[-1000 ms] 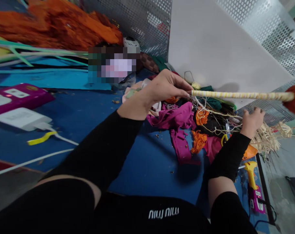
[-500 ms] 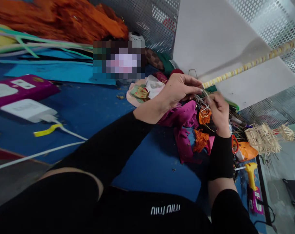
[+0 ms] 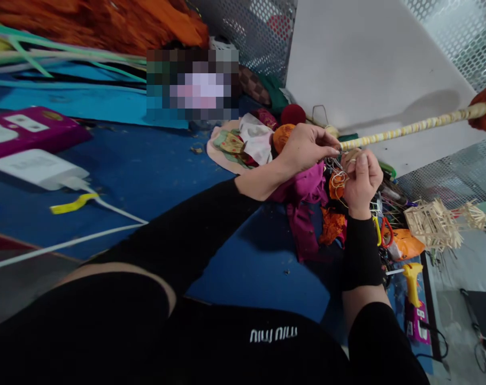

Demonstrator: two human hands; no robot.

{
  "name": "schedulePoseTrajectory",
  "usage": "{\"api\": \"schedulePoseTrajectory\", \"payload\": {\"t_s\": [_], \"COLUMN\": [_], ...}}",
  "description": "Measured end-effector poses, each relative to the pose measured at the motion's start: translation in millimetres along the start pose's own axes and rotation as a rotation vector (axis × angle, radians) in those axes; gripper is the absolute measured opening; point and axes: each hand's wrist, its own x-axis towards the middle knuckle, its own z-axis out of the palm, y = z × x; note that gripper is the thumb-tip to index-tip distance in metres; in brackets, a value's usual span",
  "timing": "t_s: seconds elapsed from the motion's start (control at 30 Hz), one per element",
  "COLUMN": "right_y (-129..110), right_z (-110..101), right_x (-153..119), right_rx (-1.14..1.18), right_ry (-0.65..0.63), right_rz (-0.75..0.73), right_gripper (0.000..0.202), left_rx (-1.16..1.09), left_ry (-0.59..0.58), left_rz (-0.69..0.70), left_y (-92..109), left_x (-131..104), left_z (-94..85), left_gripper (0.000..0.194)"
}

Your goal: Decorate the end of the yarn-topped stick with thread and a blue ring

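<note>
Yellow-white wrapped stick | left hand: grip pinches stick's end | right hand: grip curls beside stick, hold unclear

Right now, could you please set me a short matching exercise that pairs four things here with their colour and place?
Things:
1. stick
2. glue gun
3. charger
4. sheet

Colours and places:
A. white, on the left side of the table
B. light blue, lying flat at the upper left of the picture
C. banded yellow and white, one end in the left hand
D. yellow, near the right edge of the table

Right pairs: 1-C, 2-D, 3-A, 4-B
</note>
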Motion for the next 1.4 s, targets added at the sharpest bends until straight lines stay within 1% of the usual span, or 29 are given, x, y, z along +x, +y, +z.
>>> {"api": "schedulePoseTrajectory", "payload": {"t_s": [0.13, 0.23, 0.3, 0.4, 0.47, 0.53, 0.63, 0.87, 1.0, 1.13, 1.27, 1.4], "right_y": [-12, -19, -22, -23, -23, -22, -21, -16, -13, -8, -1, 4], "right_z": [4, 6, 6, 2, -3, -10, -17, -12, -13, -14, -15, -17], "right_x": [-7, -11, -11, -8, -3, 1, 5, 7, 8, 10, 12, 13], "right_rx": [-0.138, -0.218, -0.247, -0.232, -0.225, -0.270, -0.327, -0.194, -0.122, -0.152, -0.189, -0.221], "right_ry": [0.010, 0.000, -0.018, -0.036, -0.029, -0.009, 0.007, 0.000, -0.006, -0.031, -0.040, -0.065], "right_rz": [-0.004, -0.023, -0.015, 0.000, -0.030, -0.060, -0.048, -0.013, -0.037, -0.050, -0.042, 0.000], "right_gripper": [0.045, 0.044, 0.044, 0.043, 0.042, 0.039, 0.038, 0.038, 0.035, 0.035, 0.035, 0.037], "left_rx": [0.036, 0.031, 0.041, 0.070, 0.083, 0.108, 0.177, 0.274, 0.304, 0.350, 0.437, 0.573], "left_ry": [0.019, -0.002, -0.016, -0.002, 0.009, 0.003, -0.021, -0.086, -0.078, -0.091, -0.113, -0.121], "left_rz": [0.016, -0.001, 0.002, 0.031, 0.049, 0.060, 0.075, 0.077, 0.086, 0.110, 0.135, 0.172], "left_y": [-2, -3, -3, -2, -3, -6, -10, -14, -16, -19, -16, -6], "left_x": [-1, -1, -2, -1, 0, 2, 3, -3, -5, -5, -7, -14], "left_z": [1.0, 1.6, 1.3, -1.5, -4.4, -6.8, -7.4, 0.2, 0.9, 1.2, 1.8, 1.9], "left_gripper": [0.008, 0.007, 0.005, 0.004, 0.004, 0.004, 0.008, 0.011, 0.012, 0.008, 0.011, 0.018]}}
